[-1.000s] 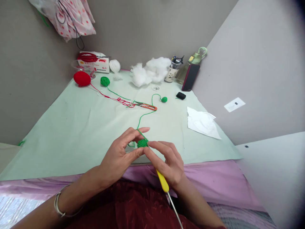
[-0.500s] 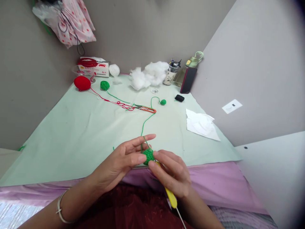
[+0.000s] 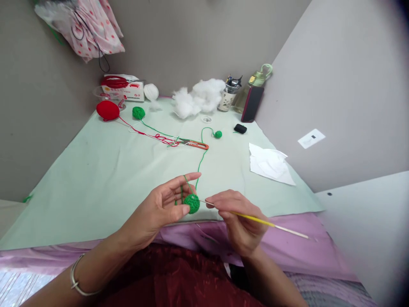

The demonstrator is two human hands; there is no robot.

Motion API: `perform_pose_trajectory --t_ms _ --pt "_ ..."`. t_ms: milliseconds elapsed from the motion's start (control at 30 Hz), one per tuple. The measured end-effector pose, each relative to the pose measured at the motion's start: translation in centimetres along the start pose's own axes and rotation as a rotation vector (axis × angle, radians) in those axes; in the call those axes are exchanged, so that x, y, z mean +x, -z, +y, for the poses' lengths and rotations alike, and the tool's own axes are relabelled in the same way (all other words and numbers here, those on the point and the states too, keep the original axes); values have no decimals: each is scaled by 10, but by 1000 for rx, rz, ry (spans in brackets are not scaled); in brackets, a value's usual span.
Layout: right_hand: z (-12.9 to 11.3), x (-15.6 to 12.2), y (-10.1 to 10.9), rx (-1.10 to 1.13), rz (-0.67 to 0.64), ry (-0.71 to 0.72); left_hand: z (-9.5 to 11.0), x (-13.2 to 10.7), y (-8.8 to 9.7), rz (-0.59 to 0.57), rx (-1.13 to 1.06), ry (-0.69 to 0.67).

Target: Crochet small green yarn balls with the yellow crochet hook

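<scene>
A small round green crochet piece (image 3: 192, 204) is pinched in my left hand (image 3: 166, 202), between thumb and fingers. Green yarn (image 3: 200, 164) runs from the table up over the raised index finger and down to the piece. My right hand (image 3: 243, 215) grips a crochet hook (image 3: 255, 218) with a yellow handle, held like a pen. Its thin metal shaft points left and its tip meets the right edge of the crochet piece; whether it sits inside a stitch I cannot tell.
Orange thread snips (image 3: 198, 145) lie mid-table beside tangled red and white yarn. Behind are a red yarn ball (image 3: 108, 110), green yarn ball (image 3: 138, 113), white stuffing (image 3: 200, 99), a pen cup (image 3: 227, 98) and a phone (image 3: 252, 104). White paper (image 3: 271, 164) lies at right.
My right hand has drawn away to the right from the crochet piece, and the hook has swung from pointing down to nearly level. My left hand has shifted slightly left with the piece.
</scene>
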State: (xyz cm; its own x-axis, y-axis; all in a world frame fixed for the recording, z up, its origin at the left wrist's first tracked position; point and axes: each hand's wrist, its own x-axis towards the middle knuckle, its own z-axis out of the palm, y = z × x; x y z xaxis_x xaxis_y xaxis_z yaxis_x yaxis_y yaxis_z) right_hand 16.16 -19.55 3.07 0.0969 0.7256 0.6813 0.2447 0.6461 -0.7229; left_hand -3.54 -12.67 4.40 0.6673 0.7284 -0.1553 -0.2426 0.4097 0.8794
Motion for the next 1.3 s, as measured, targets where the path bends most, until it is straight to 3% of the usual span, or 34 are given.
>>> perform_pose_trajectory --t_ms 200,267,333,467,533,600,667,800,933,1300 --pt "8 12 -3 497 4 -401 6 0 -2 -65 -32 41" --pt "8 13 -7 512 -5 -440 2 1 -4 -59 -29 37" --pt "6 10 -10 258 15 -339 -5 2 -6 -15 0 -5" --pt "4 -7 -15 -488 -37 119 -17 3 -11 59 -41 -62" --pt "6 -13 -18 -585 -35 264 -17 4 -13 52 -122 -6" --pt "9 -14 -22 -501 37 264 -14 4 -13 30 -192 59" --pt "9 -11 -25 -364 98 178 -11 3 -12 11 -228 87" --pt "6 -3 -23 -137 81 -39 -9 3 -8 -11 -231 82" --pt "8 0 -16 78 83 -149 -11 5 -5 -18 -257 54" --pt "11 0 -14 191 61 -221 -12 7 -4 -33 -261 36"
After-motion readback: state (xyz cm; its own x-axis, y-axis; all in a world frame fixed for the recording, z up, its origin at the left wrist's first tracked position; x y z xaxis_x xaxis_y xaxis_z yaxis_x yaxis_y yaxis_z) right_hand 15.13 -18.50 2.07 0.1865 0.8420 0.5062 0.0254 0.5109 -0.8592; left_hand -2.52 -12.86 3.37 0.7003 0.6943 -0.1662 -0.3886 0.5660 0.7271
